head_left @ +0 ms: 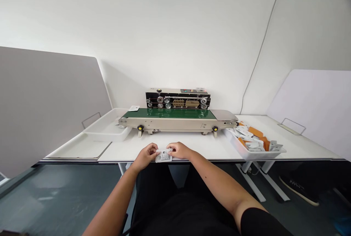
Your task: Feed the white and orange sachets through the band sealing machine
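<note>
While the left hand (146,156) pinches one side of a small pale packet (163,156) between thumb and fingers, the right hand (179,151) pinches the other side, so each grip is narrow and closed on the same thing. The packet is at the near edge of the white table (131,151), between the two hands, its printed face turned up; the dark lettering is too small to read.

Beyond the hands stands a long conveyor (175,123) with a green belt (170,113) and two yellow-centred black knobs on its near side. Behind the belt is a roller unit (178,101) with metal wheels along its dark front and a control strip on top. A white piece (134,108) lies at the belt's left end.

To the left, a white tray (102,136) sits just beside the conveyor; what lies at its right end seems to be a few small packets, though the view there is poor. To the right, a translucent bin (256,155) is heaped with white and orange packets (256,132). Farther right, below table height, a dark shoe (298,190) with a pale sole shows on the floor.
</note>
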A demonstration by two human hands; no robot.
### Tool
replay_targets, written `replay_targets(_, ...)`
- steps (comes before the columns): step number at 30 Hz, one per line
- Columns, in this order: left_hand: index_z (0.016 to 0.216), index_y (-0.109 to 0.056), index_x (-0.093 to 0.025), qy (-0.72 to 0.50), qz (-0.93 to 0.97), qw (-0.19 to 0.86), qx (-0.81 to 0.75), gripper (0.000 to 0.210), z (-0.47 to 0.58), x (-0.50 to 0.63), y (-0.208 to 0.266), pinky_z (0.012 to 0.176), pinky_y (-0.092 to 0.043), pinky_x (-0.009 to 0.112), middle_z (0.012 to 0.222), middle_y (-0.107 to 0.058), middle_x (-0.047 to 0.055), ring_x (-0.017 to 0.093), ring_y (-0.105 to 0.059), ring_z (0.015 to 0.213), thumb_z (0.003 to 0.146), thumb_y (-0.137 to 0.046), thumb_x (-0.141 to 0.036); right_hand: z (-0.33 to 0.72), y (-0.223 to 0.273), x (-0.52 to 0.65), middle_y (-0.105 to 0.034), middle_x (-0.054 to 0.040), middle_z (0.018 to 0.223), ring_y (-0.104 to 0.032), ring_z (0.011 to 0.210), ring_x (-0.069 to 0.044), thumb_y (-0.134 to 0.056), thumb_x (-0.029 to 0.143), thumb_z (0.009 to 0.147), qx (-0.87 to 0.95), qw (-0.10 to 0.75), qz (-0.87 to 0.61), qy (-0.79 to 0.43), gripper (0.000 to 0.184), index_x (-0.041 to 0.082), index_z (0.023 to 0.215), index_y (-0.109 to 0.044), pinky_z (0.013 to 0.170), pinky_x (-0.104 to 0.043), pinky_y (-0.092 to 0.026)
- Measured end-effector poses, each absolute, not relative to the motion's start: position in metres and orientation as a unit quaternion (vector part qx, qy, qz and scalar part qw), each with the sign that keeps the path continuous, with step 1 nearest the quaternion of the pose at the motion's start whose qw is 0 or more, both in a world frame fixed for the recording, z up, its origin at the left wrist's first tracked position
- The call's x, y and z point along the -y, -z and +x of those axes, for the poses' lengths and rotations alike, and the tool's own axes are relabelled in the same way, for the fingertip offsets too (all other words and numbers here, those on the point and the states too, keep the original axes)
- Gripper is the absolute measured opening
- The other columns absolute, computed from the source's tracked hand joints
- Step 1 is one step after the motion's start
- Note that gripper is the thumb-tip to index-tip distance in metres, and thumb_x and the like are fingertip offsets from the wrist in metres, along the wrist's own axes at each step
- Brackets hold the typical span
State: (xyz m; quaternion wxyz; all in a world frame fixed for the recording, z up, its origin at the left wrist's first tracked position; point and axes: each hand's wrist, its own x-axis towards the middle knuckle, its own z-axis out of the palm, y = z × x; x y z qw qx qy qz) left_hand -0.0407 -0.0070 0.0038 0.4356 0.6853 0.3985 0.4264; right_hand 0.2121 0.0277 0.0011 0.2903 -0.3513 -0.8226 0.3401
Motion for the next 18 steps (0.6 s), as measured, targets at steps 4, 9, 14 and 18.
replay_targets(4, 0.102, -0.053, -0.021, -0.43, 0.693, 0.427, -0.391, 0.039, -0.041, 0.009, -0.006, 0.061, -0.048, 0.025, 0.076, -0.065, -0.003, 0.013, -0.06, 0.062, 0.081, -0.072, -0.048, 0.241, -0.046, -0.05, -0.071, -0.0002, 0.076, -0.062, 0.057, -0.014, -0.073, 0.025, 0.077, 0.793, 0.246, -0.384, -0.404, 0.027, 0.02, 0.103, -0.071, 0.053, -0.023, -0.048)
replay_targets(9, 0.107, -0.054, -0.021, -0.432, 0.689, 0.425, -0.397, 0.037, -0.039, 0.013, -0.009, 0.062, -0.048, 0.025, 0.079, -0.066, -0.001, 0.013, -0.059, 0.062, 0.083, -0.069, -0.044, 0.326, -0.129, -0.108, -0.07, -0.0014, 0.074, -0.058, 0.051, -0.009, -0.066, 0.029, 0.082, 0.612, 0.585, -0.404, -0.346, 0.029, 0.017, 0.109, -0.064, 0.046, -0.017, -0.045)
replay_targets(14, 0.108, -0.055, -0.02, -0.431, 0.696, 0.414, -0.397, 0.035, -0.038, 0.015, -0.008, 0.059, -0.045, 0.024, 0.078, -0.067, -0.001, 0.013, -0.057, 0.063, 0.083, -0.068, -0.041, 0.405, -0.154, -0.153, -0.065, 0.0014, 0.068, -0.058, 0.049, -0.01, -0.055, 0.016, 0.082, 0.348, 0.742, -0.549, -0.164, 0.031, 0.016, 0.112, -0.063, 0.045, -0.016, -0.046)
replay_targets(18, 0.107, -0.056, -0.019, -0.43, 0.702, 0.409, -0.394, 0.034, -0.038, 0.016, -0.009, 0.059, -0.043, 0.024, 0.077, -0.067, 0.0, 0.013, -0.055, 0.063, 0.083, -0.067, -0.04, 0.424, -0.138, -0.168, -0.065, -0.0008, 0.065, -0.059, 0.046, -0.012, -0.06, 0.006, 0.069, 0.29, 0.713, -0.617, -0.163, 0.025, 0.013, 0.091, -0.066, 0.041, -0.018, -0.046)
